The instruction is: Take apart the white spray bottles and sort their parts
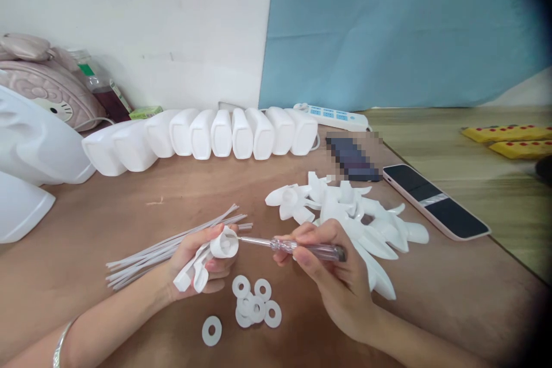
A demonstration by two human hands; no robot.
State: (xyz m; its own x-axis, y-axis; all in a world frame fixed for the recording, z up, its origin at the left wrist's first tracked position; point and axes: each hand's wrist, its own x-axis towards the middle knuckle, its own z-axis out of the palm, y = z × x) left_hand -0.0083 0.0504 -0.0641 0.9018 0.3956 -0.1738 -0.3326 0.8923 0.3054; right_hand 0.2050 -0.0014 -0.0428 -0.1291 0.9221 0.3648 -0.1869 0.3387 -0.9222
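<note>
Left hand (188, 248): fingers clasped round white part (223, 245), likely steadying it against screwdriver (284, 246) at its three o'clock! Right hand (336, 267): fingers pinching screwdriver, seemingly for aim; washers (249, 318) near, five o'clock.

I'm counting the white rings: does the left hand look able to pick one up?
Probably not: the left hand holds a white piece, though the way to the rings looks clear.

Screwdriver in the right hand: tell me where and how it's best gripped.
Grip the screwdriver by its thick, clear handle, coming from the right. It lies crosswise, its thin metal shaft pointing left at the white part in the left hand. The handle's thickness should give better purchase than the shaft; the right hand holds it there.
</note>
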